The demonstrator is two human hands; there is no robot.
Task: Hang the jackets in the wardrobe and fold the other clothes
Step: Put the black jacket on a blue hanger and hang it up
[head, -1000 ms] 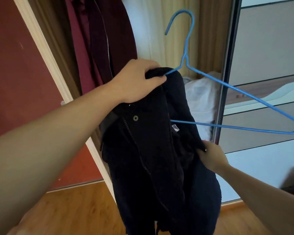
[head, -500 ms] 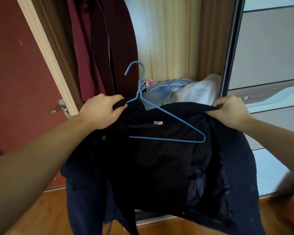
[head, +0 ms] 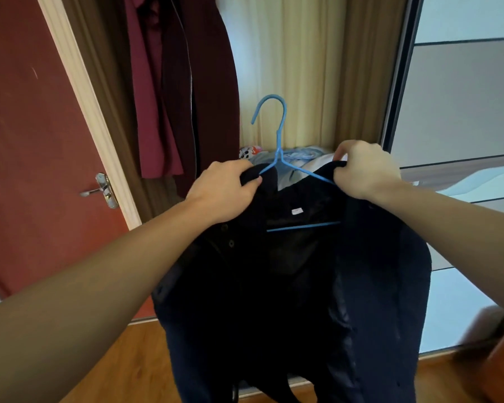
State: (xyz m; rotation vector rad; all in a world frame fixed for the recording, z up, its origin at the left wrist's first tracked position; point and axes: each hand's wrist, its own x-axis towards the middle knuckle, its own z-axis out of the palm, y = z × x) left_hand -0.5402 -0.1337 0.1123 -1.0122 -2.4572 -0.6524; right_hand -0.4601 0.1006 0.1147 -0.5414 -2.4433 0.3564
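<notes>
A red-brown door [head: 32, 146] with a metal lever handle [head: 101, 189] stands at left, framed by pale cream trim [head: 90, 112]. Beside it, an open wardrobe holds a hanging maroon coat [head: 186, 88] against cream curtains [head: 288, 62] lit softly from behind. Pale bundled laundry [head: 300, 154] lies low inside. A dark-framed sliding door [head: 463, 112] with grey and pale blue panels fills the right side. Warm wood flooring [head: 134, 367] runs below.
</notes>
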